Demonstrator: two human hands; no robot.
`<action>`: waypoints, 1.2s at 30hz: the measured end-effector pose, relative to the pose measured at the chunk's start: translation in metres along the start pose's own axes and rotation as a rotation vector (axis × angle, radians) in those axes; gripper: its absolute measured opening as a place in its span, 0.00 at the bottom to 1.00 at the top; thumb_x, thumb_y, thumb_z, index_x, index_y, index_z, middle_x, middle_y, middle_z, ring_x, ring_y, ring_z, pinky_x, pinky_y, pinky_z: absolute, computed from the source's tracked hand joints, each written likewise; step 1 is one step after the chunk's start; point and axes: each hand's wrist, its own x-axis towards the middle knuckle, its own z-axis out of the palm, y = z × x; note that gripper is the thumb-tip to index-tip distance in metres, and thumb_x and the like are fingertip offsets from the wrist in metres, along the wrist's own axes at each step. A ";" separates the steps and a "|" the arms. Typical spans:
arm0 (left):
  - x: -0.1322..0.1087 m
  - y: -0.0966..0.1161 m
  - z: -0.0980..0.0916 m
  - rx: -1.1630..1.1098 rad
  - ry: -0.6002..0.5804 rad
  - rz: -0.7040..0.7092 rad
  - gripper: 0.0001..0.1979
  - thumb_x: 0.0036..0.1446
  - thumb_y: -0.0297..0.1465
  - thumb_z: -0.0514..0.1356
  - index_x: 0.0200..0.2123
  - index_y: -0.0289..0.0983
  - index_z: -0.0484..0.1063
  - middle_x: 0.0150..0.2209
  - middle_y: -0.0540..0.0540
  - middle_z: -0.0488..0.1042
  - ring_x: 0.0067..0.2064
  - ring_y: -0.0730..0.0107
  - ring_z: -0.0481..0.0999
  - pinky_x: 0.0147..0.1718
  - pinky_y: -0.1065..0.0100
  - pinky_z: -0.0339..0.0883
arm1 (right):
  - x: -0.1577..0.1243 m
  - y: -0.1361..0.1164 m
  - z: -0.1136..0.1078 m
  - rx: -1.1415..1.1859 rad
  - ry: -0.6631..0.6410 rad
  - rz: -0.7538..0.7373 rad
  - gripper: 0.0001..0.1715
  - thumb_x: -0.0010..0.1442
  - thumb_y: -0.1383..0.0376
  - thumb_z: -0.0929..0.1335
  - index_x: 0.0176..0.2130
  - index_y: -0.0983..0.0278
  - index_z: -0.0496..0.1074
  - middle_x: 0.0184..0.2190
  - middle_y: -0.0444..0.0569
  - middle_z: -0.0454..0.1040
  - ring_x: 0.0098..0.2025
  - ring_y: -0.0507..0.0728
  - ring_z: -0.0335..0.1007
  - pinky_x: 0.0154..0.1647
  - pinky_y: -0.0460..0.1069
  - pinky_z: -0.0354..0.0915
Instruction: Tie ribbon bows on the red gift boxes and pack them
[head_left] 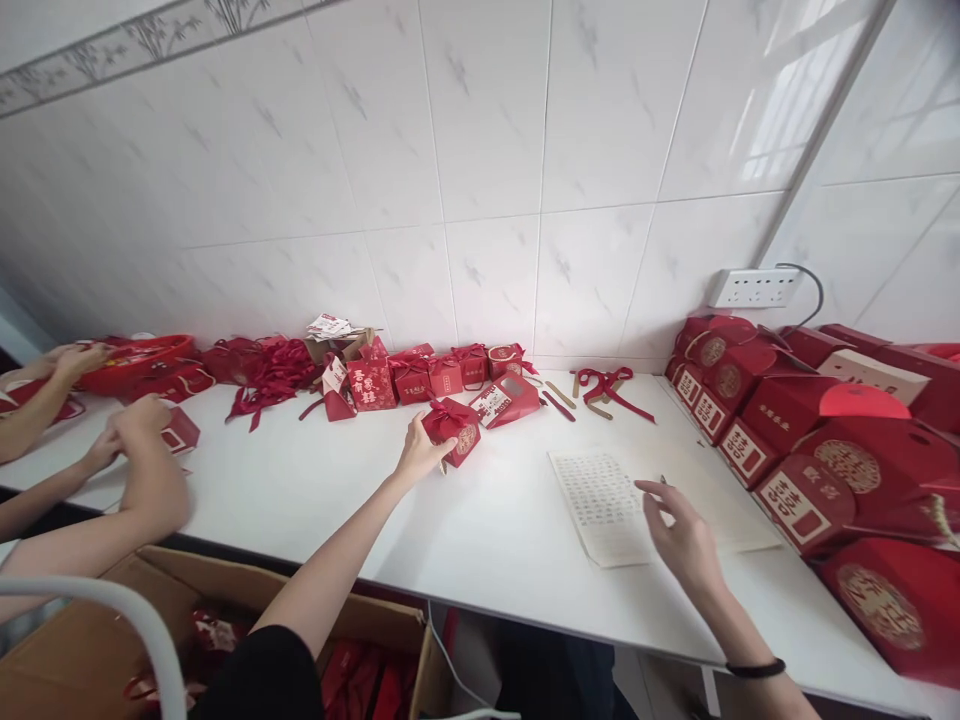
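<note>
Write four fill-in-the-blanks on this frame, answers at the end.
1. The box in the person's left hand is mainly ____ in colour.
2. Of the person's two hands, the one nearer the written sheet is the ____.
3. The tabletop is coloured ____.
4. Behind the tabletop, with the power strip against it, rises a tiled ____.

Missing words: red; right hand; white; wall.

one close head-worn view, forward and down over the white table (300,490) to the tiled wall (495,150)
</note>
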 end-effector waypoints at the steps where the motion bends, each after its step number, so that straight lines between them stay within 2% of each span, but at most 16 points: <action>1: -0.012 0.004 0.004 -0.004 -0.025 0.021 0.41 0.46 0.41 0.62 0.58 0.34 0.46 0.59 0.32 0.55 0.63 0.51 0.55 0.59 0.54 0.53 | -0.005 -0.011 0.003 0.030 -0.040 -0.028 0.17 0.57 0.56 0.60 0.36 0.63 0.71 0.35 0.56 0.76 0.32 0.61 0.74 0.26 0.52 0.69; 5: -0.072 0.029 0.014 0.025 -0.159 0.189 0.40 0.44 0.45 0.64 0.56 0.34 0.52 0.53 0.34 0.60 0.60 0.48 0.59 0.56 0.52 0.57 | -0.024 -0.056 0.013 0.123 -0.213 -0.109 0.16 0.61 0.55 0.61 0.40 0.63 0.69 0.37 0.54 0.74 0.33 0.58 0.73 0.34 0.53 0.71; 8: -0.117 0.051 0.013 0.070 -0.234 0.259 0.39 0.44 0.46 0.63 0.55 0.35 0.53 0.50 0.35 0.62 0.56 0.45 0.62 0.51 0.48 0.62 | -0.033 -0.082 0.018 0.180 -0.348 -0.116 0.18 0.61 0.54 0.64 0.45 0.63 0.67 0.40 0.54 0.72 0.37 0.58 0.72 0.35 0.53 0.71; 10: -0.138 0.062 0.008 0.074 -0.295 0.279 0.38 0.45 0.47 0.63 0.55 0.35 0.53 0.49 0.36 0.63 0.53 0.46 0.65 0.47 0.49 0.65 | -0.036 -0.093 0.020 0.199 -0.402 -0.114 0.19 0.60 0.53 0.65 0.45 0.63 0.66 0.41 0.54 0.71 0.36 0.57 0.71 0.34 0.53 0.71; 12: -0.151 0.070 0.003 0.052 -0.336 0.302 0.34 0.48 0.48 0.61 0.53 0.36 0.55 0.48 0.37 0.63 0.50 0.49 0.68 0.43 0.52 0.68 | -0.038 -0.098 0.020 0.200 -0.395 -0.114 0.17 0.60 0.53 0.66 0.42 0.63 0.68 0.38 0.53 0.70 0.34 0.56 0.70 0.33 0.52 0.70; 14: -0.155 0.072 0.000 0.029 -0.335 0.317 0.26 0.53 0.47 0.57 0.48 0.38 0.58 0.46 0.40 0.63 0.45 0.56 0.71 0.40 0.55 0.69 | -0.040 -0.100 0.019 0.201 -0.365 -0.099 0.14 0.61 0.55 0.65 0.38 0.63 0.69 0.33 0.50 0.70 0.32 0.55 0.68 0.32 0.52 0.69; 17: -0.153 0.071 0.002 0.005 -0.290 0.348 0.11 0.58 0.40 0.53 0.39 0.39 0.61 0.39 0.45 0.64 0.36 0.66 0.72 0.37 0.61 0.70 | -0.042 -0.099 0.020 0.246 -0.355 -0.020 0.13 0.62 0.57 0.64 0.34 0.64 0.70 0.30 0.49 0.71 0.31 0.54 0.68 0.33 0.51 0.68; 20: -0.151 0.067 0.007 -0.024 -0.256 0.452 0.05 0.58 0.34 0.54 0.36 0.39 0.61 0.36 0.48 0.64 0.36 0.68 0.71 0.37 0.65 0.70 | -0.041 -0.099 0.020 0.308 -0.362 0.093 0.14 0.61 0.56 0.64 0.34 0.64 0.70 0.30 0.49 0.73 0.31 0.55 0.69 0.34 0.51 0.67; 24: -0.153 0.062 0.015 -0.007 -0.237 0.672 0.13 0.59 0.29 0.54 0.47 0.39 0.61 0.37 0.47 0.63 0.35 0.71 0.70 0.32 0.69 0.71 | -0.034 -0.102 0.019 0.353 -0.318 0.179 0.14 0.60 0.56 0.64 0.38 0.64 0.70 0.32 0.49 0.74 0.32 0.55 0.69 0.34 0.50 0.66; 26: -0.154 0.060 0.018 0.066 -0.211 0.804 0.14 0.60 0.27 0.51 0.49 0.40 0.62 0.37 0.47 0.62 0.31 0.74 0.69 0.28 0.71 0.70 | -0.030 -0.104 0.019 0.355 -0.293 0.187 0.14 0.59 0.56 0.64 0.39 0.64 0.70 0.32 0.49 0.74 0.31 0.55 0.68 0.34 0.50 0.66; 28: -0.155 0.059 0.021 0.146 -0.141 0.908 0.11 0.61 0.27 0.51 0.46 0.39 0.66 0.35 0.47 0.62 0.29 0.75 0.68 0.26 0.71 0.69 | -0.025 -0.105 0.018 0.358 -0.289 0.180 0.13 0.58 0.57 0.64 0.38 0.64 0.70 0.32 0.49 0.74 0.31 0.55 0.68 0.34 0.50 0.65; 31: -0.154 0.059 0.025 0.156 -0.026 0.987 0.08 0.60 0.26 0.52 0.40 0.37 0.69 0.33 0.48 0.63 0.27 0.76 0.67 0.26 0.72 0.68 | -0.018 -0.109 0.017 0.353 -0.299 0.155 0.11 0.58 0.58 0.65 0.34 0.63 0.71 0.31 0.48 0.74 0.32 0.55 0.67 0.35 0.49 0.64; 36: -0.156 0.056 0.026 0.032 0.026 1.064 0.08 0.58 0.22 0.52 0.35 0.36 0.70 0.29 0.49 0.63 0.27 0.76 0.64 0.25 0.74 0.64 | -0.005 -0.115 0.016 0.308 -0.296 0.099 0.09 0.57 0.61 0.65 0.34 0.63 0.72 0.30 0.46 0.73 0.29 0.53 0.64 0.33 0.48 0.62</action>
